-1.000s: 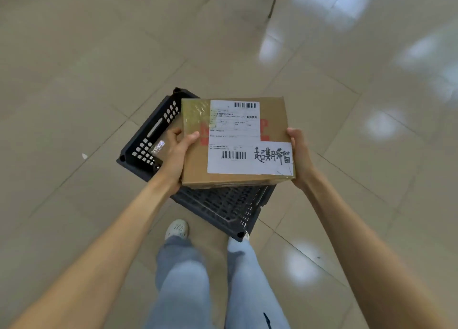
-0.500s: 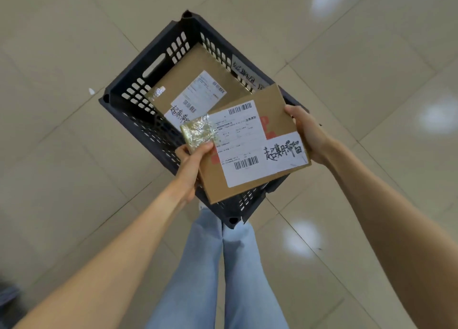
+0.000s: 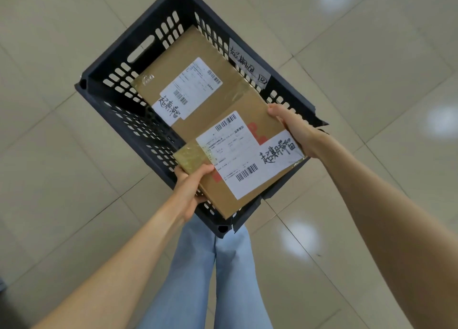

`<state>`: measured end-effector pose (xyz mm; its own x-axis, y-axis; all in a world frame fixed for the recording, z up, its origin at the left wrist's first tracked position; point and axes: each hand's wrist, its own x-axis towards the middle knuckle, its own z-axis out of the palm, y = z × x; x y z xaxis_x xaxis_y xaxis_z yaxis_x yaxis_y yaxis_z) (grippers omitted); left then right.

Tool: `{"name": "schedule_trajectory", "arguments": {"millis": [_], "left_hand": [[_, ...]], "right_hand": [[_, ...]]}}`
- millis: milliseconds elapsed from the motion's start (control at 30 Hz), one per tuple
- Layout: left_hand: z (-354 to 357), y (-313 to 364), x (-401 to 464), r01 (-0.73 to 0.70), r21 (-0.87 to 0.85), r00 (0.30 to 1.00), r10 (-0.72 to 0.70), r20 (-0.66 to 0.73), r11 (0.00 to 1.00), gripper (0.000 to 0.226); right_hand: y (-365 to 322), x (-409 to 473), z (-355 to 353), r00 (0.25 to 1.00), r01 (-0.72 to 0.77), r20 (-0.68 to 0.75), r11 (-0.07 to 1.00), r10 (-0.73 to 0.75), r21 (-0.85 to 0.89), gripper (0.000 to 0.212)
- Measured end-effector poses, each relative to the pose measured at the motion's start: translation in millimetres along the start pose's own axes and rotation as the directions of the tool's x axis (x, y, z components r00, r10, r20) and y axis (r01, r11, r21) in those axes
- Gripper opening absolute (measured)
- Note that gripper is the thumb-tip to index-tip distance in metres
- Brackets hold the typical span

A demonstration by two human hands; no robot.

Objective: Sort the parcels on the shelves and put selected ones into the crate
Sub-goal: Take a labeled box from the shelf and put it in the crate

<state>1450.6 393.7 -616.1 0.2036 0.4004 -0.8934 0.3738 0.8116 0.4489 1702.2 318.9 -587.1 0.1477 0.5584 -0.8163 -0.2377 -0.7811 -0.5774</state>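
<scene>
A flat brown cardboard parcel (image 3: 250, 140) with white shipping labels and handwritten characters is held over the near half of a dark slatted plastic crate (image 3: 119, 63) standing on the floor. My left hand (image 3: 190, 187) grips the parcel's near left corner, thumb on top. Along its far right edge my right hand (image 3: 292, 128) holds it with curled fingers. A second brown parcel (image 3: 198, 63) with a white label lies flat inside the crate, partly covered by the held one.
Glossy beige floor tiles (image 3: 371, 56) surround the crate. A white handwritten label (image 3: 249, 63) is stuck on the crate's right wall. My legs in light blue jeans (image 3: 213, 279) stand just behind the crate's near corner.
The parcel has moved down and forward over the crate, turning slightly, with both hands still on it. The view has tilted down, so the crate and the parcel inside it show fully.
</scene>
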Motion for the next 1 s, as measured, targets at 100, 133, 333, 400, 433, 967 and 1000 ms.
{"name": "schedule_trajectory", "arguments": {"millis": [100, 133, 333, 400, 433, 967, 1000], "left_hand": [[4, -6, 11, 0.045, -0.055, 0.999, -0.044, 0.019, 0.998, 0.064], [6, -8, 15, 0.065, -0.066, 0.998, -0.064, 0.021, 0.996, 0.066], [16, -16, 50, 0.171, -0.164, 0.985, -0.171, 0.011, 0.972, 0.067], [17, -20, 65, 0.195, -0.168, 0.981, -0.195, 0.018, 0.966, 0.070], [18, -22, 72, 0.202, -0.168, 0.979, -0.203, 0.014, 0.965, 0.071], [19, -29, 147, 0.280, -0.141, 0.954, -0.291, -0.065, 0.950, 0.077], [20, -29, 149, 0.282, -0.143, 0.954, -0.293, -0.063, 0.949, 0.076]], "right_hand": [[2, 7, -2, 1.000, 0.021, -0.007, 0.997, -0.022, -0.074, 0.032], [2, 9, -2, 1.000, 0.018, -0.018, 0.997, -0.019, -0.080, 0.029], [7, 41, -2, 0.997, -0.053, -0.065, 0.989, 0.045, -0.135, 0.025], [10, 55, -1, 0.995, -0.082, -0.074, 0.989, 0.073, -0.125, 0.024], [13, 62, -1, 0.994, -0.086, -0.077, 0.987, 0.076, -0.134, 0.024], [46, 148, -6, 0.986, -0.132, -0.123, 0.977, 0.112, -0.167, 0.040], [46, 150, -6, 0.985, -0.136, -0.133, 0.977, 0.114, -0.166, 0.039]]}}
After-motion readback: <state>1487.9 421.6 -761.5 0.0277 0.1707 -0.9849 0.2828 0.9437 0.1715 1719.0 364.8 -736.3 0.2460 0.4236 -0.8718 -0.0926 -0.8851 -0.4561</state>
